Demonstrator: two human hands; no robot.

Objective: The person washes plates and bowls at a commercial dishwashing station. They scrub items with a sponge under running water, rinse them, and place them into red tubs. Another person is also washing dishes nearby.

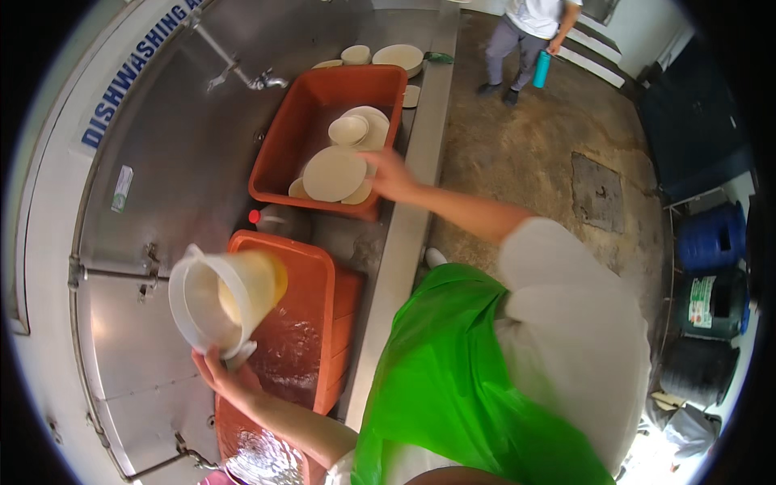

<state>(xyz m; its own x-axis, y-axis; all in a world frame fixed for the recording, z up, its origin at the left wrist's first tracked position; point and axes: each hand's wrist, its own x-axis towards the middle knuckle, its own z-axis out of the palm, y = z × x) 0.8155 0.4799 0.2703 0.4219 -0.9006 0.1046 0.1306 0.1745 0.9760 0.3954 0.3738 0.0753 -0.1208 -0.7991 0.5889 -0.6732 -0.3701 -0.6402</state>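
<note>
My left hand (230, 379) grips a translucent plastic pitcher (257, 282) near its rim and handle. The pitcher is tilted, with yellowish liquid towards its base, above an orange plastic basin of water (330, 303). Farther off, my right hand (391, 174) has its fingers at the edge of a round cream plate (334, 174), which it appears to hold. That plate is over other plates in a second orange basin (257, 176). Beside it in the same basin, a small bowl (348, 130) rests on stacked plates (374, 127).
A jug with a red cap (279, 219) stands between the basins. Bowls (398, 56) sit at the far end of the steel counter (418, 151). Wall faucets (267, 80) reach over the sink. A person (530, 42) with a teal bottle stands beyond; blue containers (712, 236) line the right.
</note>
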